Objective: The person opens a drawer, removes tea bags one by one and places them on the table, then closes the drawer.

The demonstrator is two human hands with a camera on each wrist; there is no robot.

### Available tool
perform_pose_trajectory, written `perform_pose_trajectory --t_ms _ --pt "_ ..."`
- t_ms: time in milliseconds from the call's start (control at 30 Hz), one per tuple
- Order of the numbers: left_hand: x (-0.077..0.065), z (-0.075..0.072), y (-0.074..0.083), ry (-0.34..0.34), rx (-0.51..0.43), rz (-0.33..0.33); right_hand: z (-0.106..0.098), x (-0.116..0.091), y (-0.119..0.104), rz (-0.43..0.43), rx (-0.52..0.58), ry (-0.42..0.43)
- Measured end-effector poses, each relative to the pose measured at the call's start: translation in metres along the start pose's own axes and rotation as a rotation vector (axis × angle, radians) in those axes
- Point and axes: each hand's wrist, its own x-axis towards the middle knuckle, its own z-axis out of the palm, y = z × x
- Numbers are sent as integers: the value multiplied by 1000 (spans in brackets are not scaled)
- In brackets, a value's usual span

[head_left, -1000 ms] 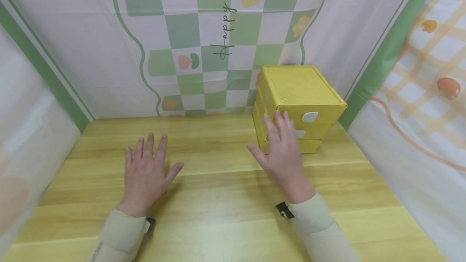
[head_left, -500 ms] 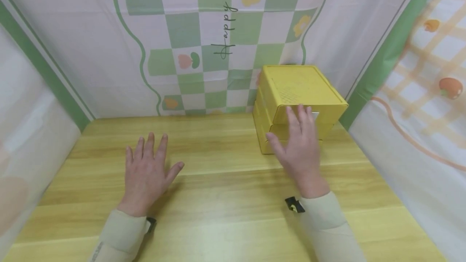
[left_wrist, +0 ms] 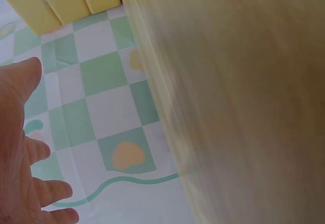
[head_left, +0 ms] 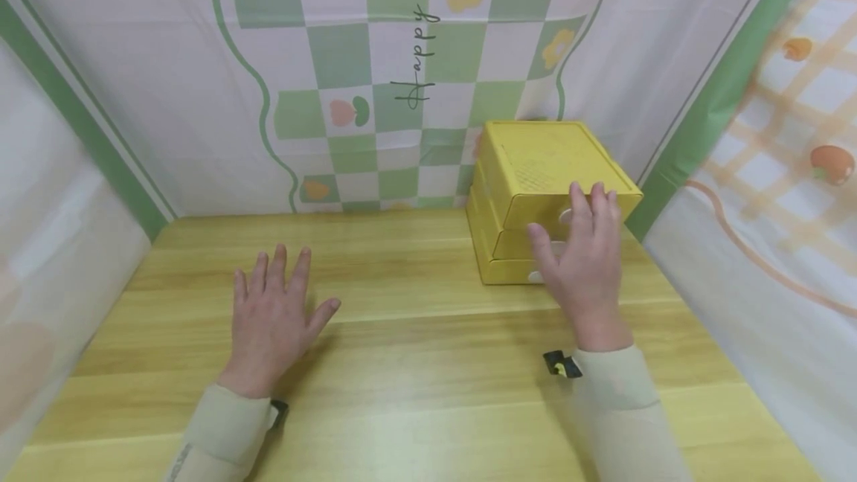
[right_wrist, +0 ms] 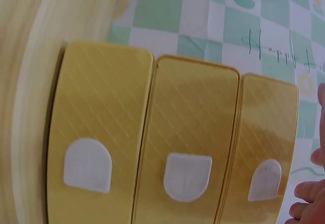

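Note:
A yellow three-drawer box (head_left: 559, 155) stands at the back right of the wooden table. Its drawers look closed, and each front has a white pull, such as the middle one (right_wrist: 187, 177). My right hand (head_left: 589, 274) hovers before the box, fingers extended toward its top front edge and partly covering the fronts. In the right wrist view, its fingers (right_wrist: 311, 198) appear at the right edge, seemingly apart from the drawers. Over the left side of the table my left hand (head_left: 271, 326) is spread palm down, holding nothing; its thumb (left_wrist: 28, 76) shows in the left wrist view.
The wooden tabletop (head_left: 402, 363) spreads between and in front of both hands. Behind it hangs a green-and-white checked cloth (head_left: 388, 95). More patterned cloth encloses the sides, with a right-hand panel (head_left: 790, 207) close to the box.
My right hand has moved rightward and slightly forward across the front of the drawer box. The left hand and the box have stayed in place.

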Motion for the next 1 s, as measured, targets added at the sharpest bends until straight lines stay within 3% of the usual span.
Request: perform_pose_trajectory --t_ms 200,567,867,1000 --pt "0 0 0 1 -3 1 -3 8 15 44 -23 16" --pt "-1 1 -1 5 -4 -2 -7 17 34 169 -22 -26" --pt "0 1 -2 -4 -13 -10 -10 20 42 370 -14 -161" --pt "-1 0 -2 -1 -10 -9 -12 24 45 404 -5 -172"
